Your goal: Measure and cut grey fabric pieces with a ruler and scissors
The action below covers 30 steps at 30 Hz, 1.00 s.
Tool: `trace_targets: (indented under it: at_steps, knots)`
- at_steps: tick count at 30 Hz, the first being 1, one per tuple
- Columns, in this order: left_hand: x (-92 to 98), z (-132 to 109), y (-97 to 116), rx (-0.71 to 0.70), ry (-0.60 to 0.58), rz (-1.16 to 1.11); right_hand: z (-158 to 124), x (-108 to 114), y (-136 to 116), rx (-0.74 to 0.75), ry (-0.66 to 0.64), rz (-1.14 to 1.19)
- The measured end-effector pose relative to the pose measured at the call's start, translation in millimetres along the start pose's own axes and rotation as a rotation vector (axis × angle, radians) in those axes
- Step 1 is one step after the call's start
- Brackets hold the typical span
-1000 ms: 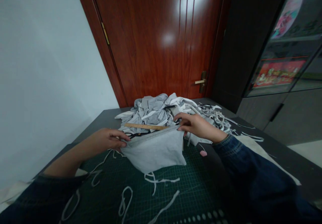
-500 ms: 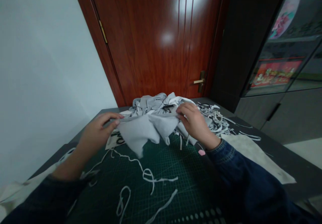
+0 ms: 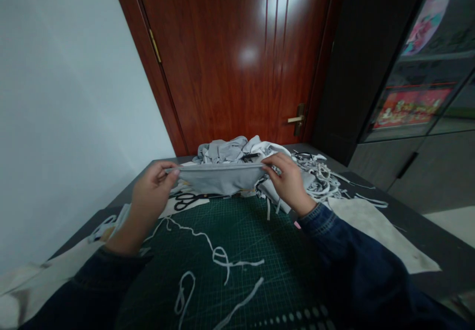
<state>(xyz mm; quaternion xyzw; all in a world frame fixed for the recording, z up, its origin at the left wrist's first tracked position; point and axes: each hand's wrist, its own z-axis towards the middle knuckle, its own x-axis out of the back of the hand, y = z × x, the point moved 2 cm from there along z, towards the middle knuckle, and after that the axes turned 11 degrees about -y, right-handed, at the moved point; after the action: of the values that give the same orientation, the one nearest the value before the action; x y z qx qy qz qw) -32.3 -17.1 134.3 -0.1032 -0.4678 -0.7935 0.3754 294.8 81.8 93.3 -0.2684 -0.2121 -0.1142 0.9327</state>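
Note:
A piece of grey fabric hangs stretched between my two hands above the far part of a green cutting mat. My left hand pinches its upper left corner between thumb and fingers. At the upper right corner, my right hand grips it the same way. The top edge is pulled straight, and the cloth drops in a short, nearly flat strip. Just below its left part lie scissors with black handles, their blades partly hidden by the cloth.
Behind the fabric is a heap of grey cloth, with tangled fabric strips to its right. Loose grey cords lie on the mat. A pale cloth piece rests at right. A wooden door stands behind the table.
The fabric was bunched and drooping in two folds; now it is spread taut and flatter between my hands. The scissors' handles have come into view below it.

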Motion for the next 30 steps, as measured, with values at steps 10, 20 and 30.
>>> trace_targets:
  at_steps: [10, 20, 30]
  knots:
    - [-33.8, -71.0, -86.7, -0.077, -1.031, 0.274, -93.4, -43.2, 6.3, 0.180, -0.986, -0.173]
    - [-35.4, -92.7, -60.4, -0.028, -1.424, 0.272, -95.5, -39.2, -3.0, -0.006, -1.349, 0.073]
    - [-136.1, -97.1, -61.6, -0.038, -0.594, 0.515, -98.8, -125.5, -25.4, -0.133, -0.708, -0.320]
